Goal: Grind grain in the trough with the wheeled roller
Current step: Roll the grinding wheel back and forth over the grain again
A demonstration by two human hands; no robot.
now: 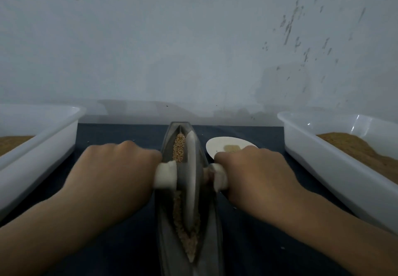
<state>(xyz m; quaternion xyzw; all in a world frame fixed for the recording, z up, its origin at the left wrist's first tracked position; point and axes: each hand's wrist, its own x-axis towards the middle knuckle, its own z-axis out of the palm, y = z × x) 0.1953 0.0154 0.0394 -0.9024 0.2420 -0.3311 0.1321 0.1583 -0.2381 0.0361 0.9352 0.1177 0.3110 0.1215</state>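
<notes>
A long boat-shaped metal trough (212, 228) lies lengthwise on the dark table in the middle of the view. Tan grain (179, 147) fills its groove, far and near. The grey disc wheel of the roller (192, 181) stands upright in the groove. White handles stick out on both sides of the wheel. My left hand (116, 166) grips the left handle (165, 175). My right hand (256, 172) grips the right handle (219, 177). Both handles look blurred.
A white plastic tub (43, 146) with brown meal stands at the left, another white tub (336, 157) with brown meal at the right. A small white dish (219, 145) lies behind my right hand. A grey wall rises right behind the table.
</notes>
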